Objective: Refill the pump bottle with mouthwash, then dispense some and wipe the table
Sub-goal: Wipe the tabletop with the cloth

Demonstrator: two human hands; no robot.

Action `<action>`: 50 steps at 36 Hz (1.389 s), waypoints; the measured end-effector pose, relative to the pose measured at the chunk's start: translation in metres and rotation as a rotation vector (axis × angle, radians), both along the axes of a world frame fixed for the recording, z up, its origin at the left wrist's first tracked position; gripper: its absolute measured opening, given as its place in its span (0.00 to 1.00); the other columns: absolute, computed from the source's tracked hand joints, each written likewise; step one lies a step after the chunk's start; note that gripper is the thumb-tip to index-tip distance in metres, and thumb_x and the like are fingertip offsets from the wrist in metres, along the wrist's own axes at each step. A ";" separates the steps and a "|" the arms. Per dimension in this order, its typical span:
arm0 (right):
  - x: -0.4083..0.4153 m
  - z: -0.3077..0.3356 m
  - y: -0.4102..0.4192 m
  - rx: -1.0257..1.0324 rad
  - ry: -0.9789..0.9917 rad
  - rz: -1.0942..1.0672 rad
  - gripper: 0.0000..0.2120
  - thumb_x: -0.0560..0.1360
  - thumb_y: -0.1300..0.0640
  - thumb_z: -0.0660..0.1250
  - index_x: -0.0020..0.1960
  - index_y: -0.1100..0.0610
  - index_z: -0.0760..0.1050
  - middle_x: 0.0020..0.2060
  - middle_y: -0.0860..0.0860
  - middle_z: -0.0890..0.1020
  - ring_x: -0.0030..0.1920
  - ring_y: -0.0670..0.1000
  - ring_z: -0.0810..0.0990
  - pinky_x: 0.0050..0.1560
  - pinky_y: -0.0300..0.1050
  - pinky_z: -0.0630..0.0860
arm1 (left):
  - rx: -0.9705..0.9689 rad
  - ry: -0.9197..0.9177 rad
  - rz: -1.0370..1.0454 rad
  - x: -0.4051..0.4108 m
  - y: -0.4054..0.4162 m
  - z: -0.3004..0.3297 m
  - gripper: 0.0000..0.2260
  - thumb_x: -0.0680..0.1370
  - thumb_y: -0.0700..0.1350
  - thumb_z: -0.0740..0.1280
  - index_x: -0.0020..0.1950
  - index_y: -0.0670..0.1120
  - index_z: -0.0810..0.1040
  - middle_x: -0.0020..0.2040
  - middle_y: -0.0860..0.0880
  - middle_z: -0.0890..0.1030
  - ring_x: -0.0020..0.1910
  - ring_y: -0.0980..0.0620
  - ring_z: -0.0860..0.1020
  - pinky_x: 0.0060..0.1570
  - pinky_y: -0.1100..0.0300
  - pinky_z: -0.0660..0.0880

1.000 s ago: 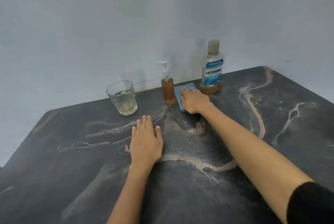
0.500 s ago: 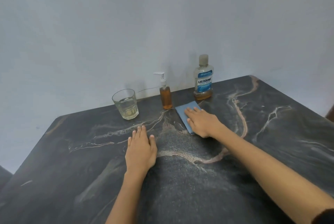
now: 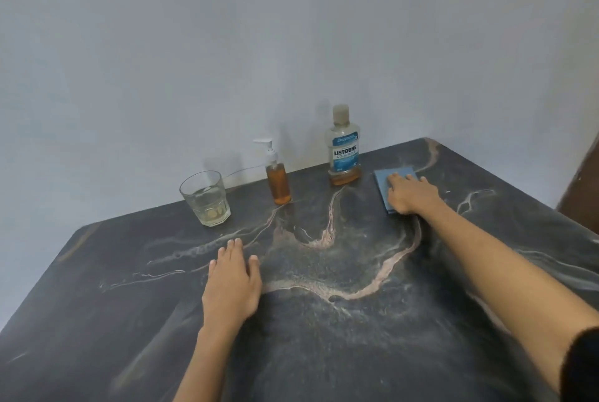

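Observation:
A small pump bottle (image 3: 278, 178) with amber liquid and a white pump stands near the back of the dark marble table (image 3: 324, 320). To its right stands the Listerine mouthwash bottle (image 3: 344, 149), capped, with a little amber liquid at the bottom. My right hand (image 3: 410, 194) presses flat on a folded blue cloth (image 3: 387, 178) just right of the Listerine bottle. My left hand (image 3: 231, 278) rests flat on the table, fingers straight, in front of the pump bottle.
A clear glass (image 3: 206, 198) with a little pale liquid stands left of the pump bottle. A pale wall rises right behind the table. A brown edge (image 3: 583, 187) shows at the far right.
My right hand has slid the blue cloth to the right, from in front of the pump bottle to the right of the Listerine bottle. My left hand stayed flat on the table.

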State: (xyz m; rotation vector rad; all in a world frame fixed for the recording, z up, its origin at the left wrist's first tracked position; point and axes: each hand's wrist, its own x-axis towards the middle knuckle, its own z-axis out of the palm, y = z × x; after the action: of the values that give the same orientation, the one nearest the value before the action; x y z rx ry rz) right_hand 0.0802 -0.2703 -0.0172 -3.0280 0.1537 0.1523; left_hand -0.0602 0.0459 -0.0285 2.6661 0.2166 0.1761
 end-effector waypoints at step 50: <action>0.029 -0.024 -0.004 0.105 -0.067 0.100 0.34 0.78 0.36 0.43 0.77 0.56 0.45 0.76 0.54 0.47 0.76 0.55 0.47 0.75 0.53 0.45 | -0.021 -0.073 -0.036 -0.003 -0.019 0.010 0.25 0.82 0.51 0.51 0.77 0.43 0.53 0.77 0.47 0.56 0.77 0.50 0.52 0.74 0.55 0.46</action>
State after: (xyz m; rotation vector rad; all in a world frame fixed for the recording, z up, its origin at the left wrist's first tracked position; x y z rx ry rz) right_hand 0.1093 -0.2747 -0.0410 -2.9323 -0.0111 0.0643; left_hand -0.0632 0.0269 -0.0183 2.6353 0.1456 0.2582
